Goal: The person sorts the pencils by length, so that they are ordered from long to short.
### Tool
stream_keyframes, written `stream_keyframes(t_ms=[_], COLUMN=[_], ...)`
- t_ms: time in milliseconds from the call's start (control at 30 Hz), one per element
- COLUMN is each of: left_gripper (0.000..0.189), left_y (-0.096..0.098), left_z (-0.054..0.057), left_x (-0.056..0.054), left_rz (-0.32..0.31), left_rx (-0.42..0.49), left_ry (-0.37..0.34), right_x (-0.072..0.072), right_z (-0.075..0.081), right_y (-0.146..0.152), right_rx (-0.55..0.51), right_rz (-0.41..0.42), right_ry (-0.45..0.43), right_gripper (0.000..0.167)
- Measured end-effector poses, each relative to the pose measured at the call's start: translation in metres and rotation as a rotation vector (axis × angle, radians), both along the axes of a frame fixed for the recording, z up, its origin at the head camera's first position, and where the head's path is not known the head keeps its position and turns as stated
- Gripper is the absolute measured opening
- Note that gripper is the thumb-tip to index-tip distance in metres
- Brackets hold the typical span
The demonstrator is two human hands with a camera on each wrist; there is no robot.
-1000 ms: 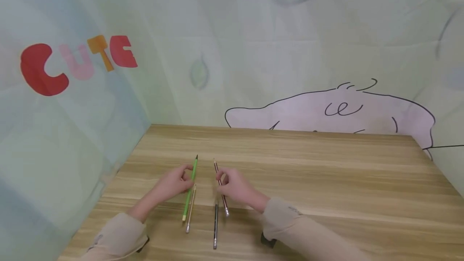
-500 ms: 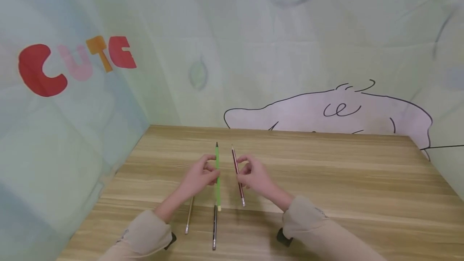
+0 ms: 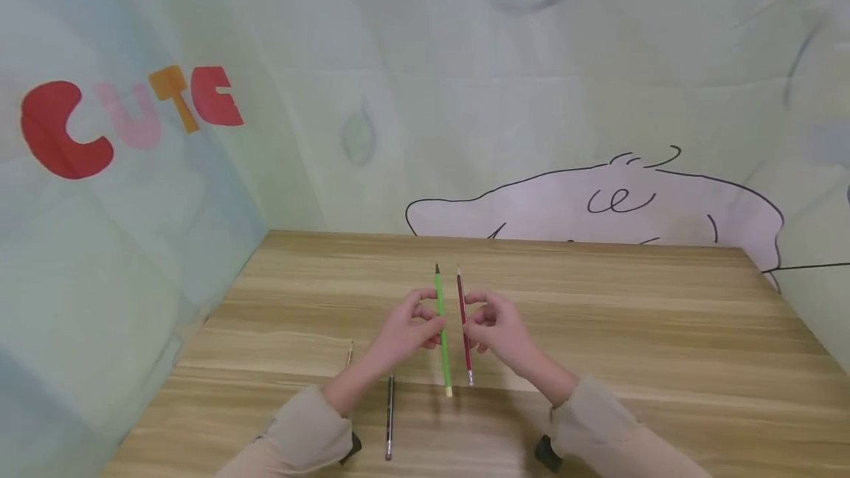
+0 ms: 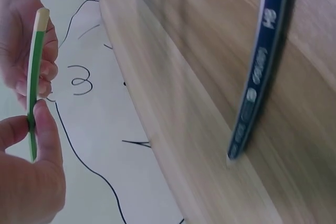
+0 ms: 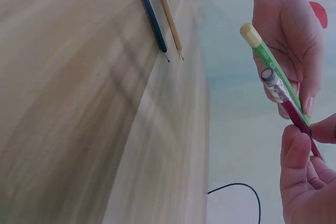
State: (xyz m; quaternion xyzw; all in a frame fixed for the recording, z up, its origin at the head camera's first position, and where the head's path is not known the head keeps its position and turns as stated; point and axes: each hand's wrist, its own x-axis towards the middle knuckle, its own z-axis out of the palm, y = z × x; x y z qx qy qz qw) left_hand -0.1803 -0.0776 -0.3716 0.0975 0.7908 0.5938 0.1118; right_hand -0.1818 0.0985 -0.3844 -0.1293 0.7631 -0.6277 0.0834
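My left hand pinches a green pencil with a cream end and a dark tip pointing away from me. Beside it my right hand pinches a dark red pencil with a metal ferrule and eraser at its near end. Both pencils are raised above the table, nearly parallel, with a small gap between them in the head view. A dark blue pencil marked HB lies on the wood. Left of it a yellowish pencil lies on the table, partly hidden by my left forearm in the head view.
The wood-grain table reaches back to a pale printed cloth wall. Coloured letters show on the left wall, and a cartoon outline on the back one.
Both hands have moved right, carrying the green and red pencils up off the table. The two pencils are now closer together. The dark and yellowish pencils stay where they lay.
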Motion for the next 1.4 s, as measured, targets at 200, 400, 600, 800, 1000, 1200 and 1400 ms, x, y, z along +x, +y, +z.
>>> stream_keyframes(t_ms=[200, 400, 600, 800, 1000, 1200, 1400], left_gripper=[0.045, 0.046, 0.045, 0.044, 0.045, 0.044, 0.045], left_y=[0.014, 0.022, 0.029, 0.035, 0.044, 0.051, 0.058], left_z=[-0.007, -0.014, -0.018, -0.021, -0.025, -0.030, -0.032], left_x=[0.003, 0.006, 0.011, 0.009, -0.004, -0.026, -0.045], left_rz=[-0.049, -0.077, -0.085, -0.102, -0.088, -0.079, -0.072], left_rx=[0.035, 0.046, 0.043, 0.009, -0.060, -0.139, -0.208], left_ry=[0.011, 0.025, 0.002, 0.007, 0.009, -0.010, -0.008], right_x=[0.010, 0.018, 0.024, 0.024, 0.015, -0.002, -0.020], right_z=[-0.005, -0.011, -0.015, -0.020, -0.026, -0.031, -0.032], right_y=[0.011, 0.019, 0.023, 0.027, 0.034, 0.037, 0.037], right_rx=[-0.004, 0.002, 0.006, 0.001, 0.007, 0.020, 0.025], right_rz=[0.023, 0.029, 0.030, 0.018, -0.015, -0.080, -0.149], right_ry=[-0.043, -0.065, -0.066, -0.083, -0.094, -0.123, -0.145], right_gripper=[0.039, 0.040, 0.041, 0.042, 0.046, 0.041, 0.038])
